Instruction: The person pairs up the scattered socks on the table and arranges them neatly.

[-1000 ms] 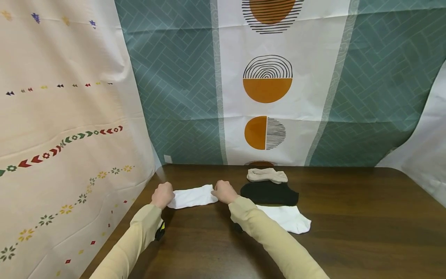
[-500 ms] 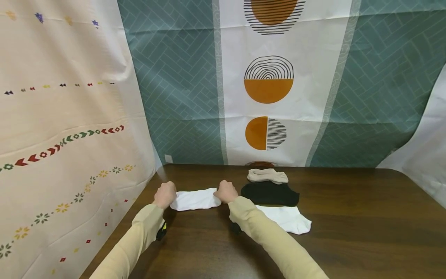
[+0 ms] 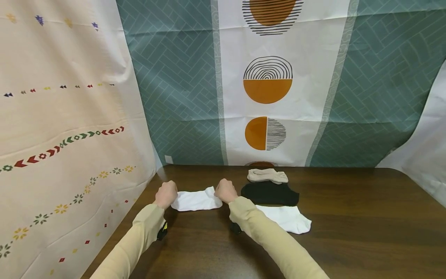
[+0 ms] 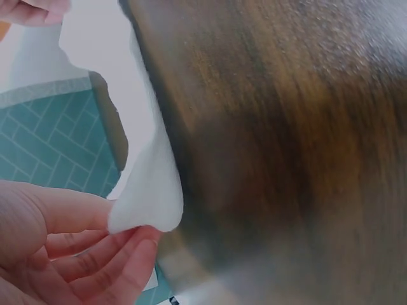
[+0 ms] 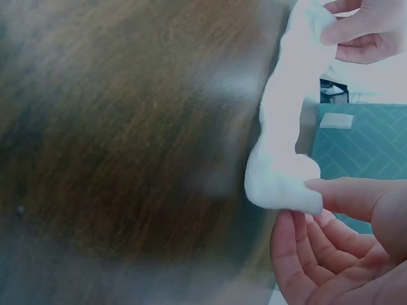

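Observation:
A white sock (image 3: pixel 196 200) stretches between my two hands at the left side of the table. My left hand (image 3: pixel 166 194) pinches its left end; in the left wrist view the thumb and fingers (image 4: pixel 89 213) grip the sock's edge. At the other end my right hand (image 3: pixel 225 191) pinches the fabric, and the right wrist view shows the thumb (image 5: pixel 346 194) over the sock (image 5: pixel 280 152) with the fingers beneath. Close to the right forearm lies a second white sock (image 3: pixel 287 219), partly hidden by the sleeve.
Beyond the second white sock, a black sock (image 3: pixel 270 193) lies flat, and behind it a beige sock (image 3: pixel 266 175) near the back edge. The dark wooden table (image 3: pixel 366 217) extends right. A patterned cloth (image 3: pixel 177 97) hangs behind it, a cream cloth (image 3: pixel 69 155) at left.
Both hands have shifted slightly to the right with the white sock between them. The sock's upper right corner now pokes up beside the right hand. The other socks stay put.

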Demonstrator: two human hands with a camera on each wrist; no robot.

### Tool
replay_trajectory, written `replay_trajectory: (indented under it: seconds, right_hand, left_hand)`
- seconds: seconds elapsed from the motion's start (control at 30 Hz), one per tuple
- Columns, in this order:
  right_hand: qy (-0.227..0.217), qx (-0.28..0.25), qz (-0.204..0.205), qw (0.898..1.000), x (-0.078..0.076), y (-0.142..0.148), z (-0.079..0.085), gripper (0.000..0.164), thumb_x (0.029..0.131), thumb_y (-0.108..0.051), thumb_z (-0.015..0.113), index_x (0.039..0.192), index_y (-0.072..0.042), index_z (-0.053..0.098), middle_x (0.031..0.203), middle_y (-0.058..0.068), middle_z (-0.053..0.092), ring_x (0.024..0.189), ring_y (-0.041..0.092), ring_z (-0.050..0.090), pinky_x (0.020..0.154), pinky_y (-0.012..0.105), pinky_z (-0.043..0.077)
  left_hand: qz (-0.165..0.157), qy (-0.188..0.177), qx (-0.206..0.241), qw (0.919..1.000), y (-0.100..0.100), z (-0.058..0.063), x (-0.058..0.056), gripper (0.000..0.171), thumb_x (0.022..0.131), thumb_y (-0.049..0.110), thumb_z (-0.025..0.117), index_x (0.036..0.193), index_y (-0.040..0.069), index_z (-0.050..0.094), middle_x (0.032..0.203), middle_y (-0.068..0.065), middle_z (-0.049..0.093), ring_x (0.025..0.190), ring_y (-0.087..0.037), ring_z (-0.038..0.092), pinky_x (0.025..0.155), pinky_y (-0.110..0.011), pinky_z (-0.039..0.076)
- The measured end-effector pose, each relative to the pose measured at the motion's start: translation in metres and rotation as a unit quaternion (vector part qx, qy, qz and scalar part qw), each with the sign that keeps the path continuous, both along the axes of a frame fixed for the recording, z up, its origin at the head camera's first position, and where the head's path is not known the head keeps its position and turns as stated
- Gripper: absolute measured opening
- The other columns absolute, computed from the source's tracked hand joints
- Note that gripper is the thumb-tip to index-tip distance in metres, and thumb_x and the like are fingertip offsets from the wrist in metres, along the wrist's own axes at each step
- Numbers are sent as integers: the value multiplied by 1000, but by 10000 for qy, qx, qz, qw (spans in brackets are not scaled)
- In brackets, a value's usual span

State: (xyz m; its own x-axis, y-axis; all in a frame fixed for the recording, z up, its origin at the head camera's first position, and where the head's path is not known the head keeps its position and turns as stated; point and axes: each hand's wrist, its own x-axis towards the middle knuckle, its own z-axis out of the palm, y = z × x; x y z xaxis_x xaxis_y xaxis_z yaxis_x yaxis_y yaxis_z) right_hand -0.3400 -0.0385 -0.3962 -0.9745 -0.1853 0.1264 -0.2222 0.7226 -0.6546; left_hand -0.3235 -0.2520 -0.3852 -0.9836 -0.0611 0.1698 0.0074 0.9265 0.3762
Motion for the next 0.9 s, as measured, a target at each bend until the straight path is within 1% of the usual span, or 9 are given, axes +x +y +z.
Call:
replay_trajectory:
  seconds: [0.13, 0.43, 0.73, 0.9]
  right_hand:
    - [124, 13, 81, 9999, 1, 2, 3, 17, 75, 1, 63, 59, -5, 62, 58, 1, 55, 54, 15, 50, 52, 28, 42]
    - [46, 52, 108, 9999, 8, 5, 15, 16, 75, 0, 64, 60, -5, 63, 60, 1, 56, 55, 16, 52, 52, 28, 43]
    - [-50, 145, 53, 9999, 6, 13, 23, 16, 75, -1, 64, 60, -5, 63, 59, 1, 56, 53, 16, 51, 49, 27, 42]
    - [-108, 179, -14, 9998, 7, 20, 25, 16, 74, -2, 64, 59, -5, 62, 59, 1, 56, 53, 16, 50, 49, 27, 41]
  left_hand:
    - [-61, -8, -7, 10000, 0, 2, 1, 26, 78, -6, 45, 55, 7, 48, 58, -5, 46, 54, -22, 44, 45, -35, 36]
    - [-149, 44, -27, 9999, 4, 9, 1, 18, 78, -6, 48, 66, 4, 57, 66, -6, 52, 57, -23, 48, 48, -37, 41]
    - [-395, 193, -60, 9990, 12, 14, 4, 15, 77, -7, 49, 69, 2, 60, 72, -10, 57, 60, -25, 52, 51, -39, 43]
    - [-481, 267, -134, 9984, 19, 15, 2, 13, 76, -6, 51, 74, 0, 63, 78, -12, 60, 64, -27, 55, 54, -41, 45]
